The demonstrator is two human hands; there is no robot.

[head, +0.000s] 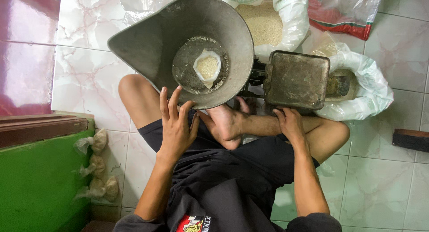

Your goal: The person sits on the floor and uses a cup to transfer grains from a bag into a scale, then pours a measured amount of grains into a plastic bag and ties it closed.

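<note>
Touching scale pan [156, 40] rim: left hand [176, 125], grip apart | right hand [290, 125], unclear | bag [207, 67] grain-filled, clear

The scale pan [156, 40] is dull, scuffed grey metal; the small bag [207, 67] inside it is thin clear plastic. Beside the pan, the square plate [296, 79] is matt, tarnished metal. The floor [87, 75] beneath is glossy marbled tile.

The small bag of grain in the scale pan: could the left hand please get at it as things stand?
Probably yes. The left hand rests open at the pan's near rim, and the bag lies uncovered in the pan's middle, with nothing between them.
</note>
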